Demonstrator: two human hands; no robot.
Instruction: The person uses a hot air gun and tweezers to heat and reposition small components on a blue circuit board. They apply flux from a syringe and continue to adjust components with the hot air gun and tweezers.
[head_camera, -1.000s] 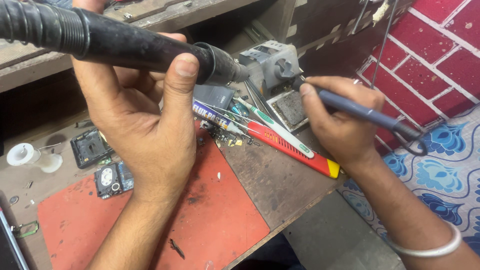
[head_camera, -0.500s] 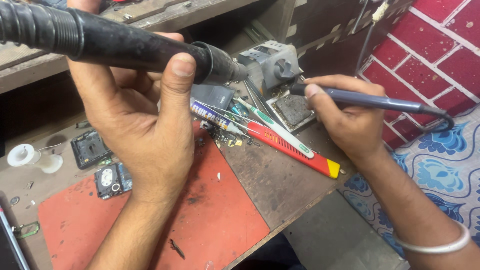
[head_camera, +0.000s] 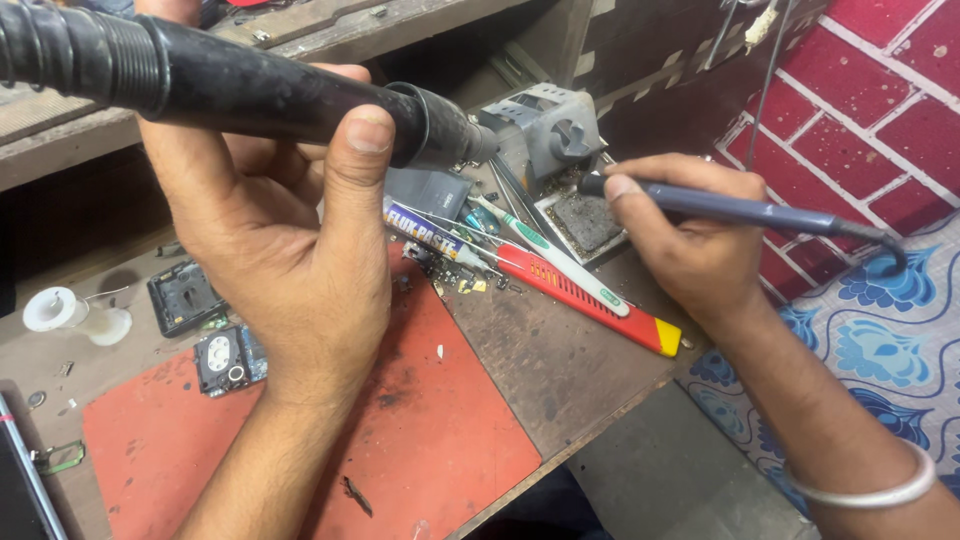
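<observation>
My left hand (head_camera: 290, 250) grips a thick black hot-air wand (head_camera: 250, 85) with a ribbed hose running off to the upper left; its nozzle points right, above the bench. My right hand (head_camera: 680, 235) holds a slim blue-grey soldering iron (head_camera: 730, 205) like a pen, its cord trailing right. The iron's tip sits at the grey metal stand (head_camera: 550, 130) and the dirty sponge tray (head_camera: 585, 220). Between the hands lie a flux syringe (head_camera: 430, 235), a red and yellow utility knife (head_camera: 590, 300) and a white and green tool (head_camera: 560, 260).
A red work mat (head_camera: 440, 430) covers the worn wooden bench (head_camera: 560, 370). Small phone parts (head_camera: 185, 295) and a camera module board (head_camera: 225, 360) lie at left, beside a white solder spool (head_camera: 55, 310). A red brick-pattern wall (head_camera: 880, 90) and blue floral cloth (head_camera: 880, 330) are at right.
My right hand has swung the soldering iron up and leftwards, from the sponge tray towards the grey stand, the handle now lying more level. My left hand holds the wand steady.
</observation>
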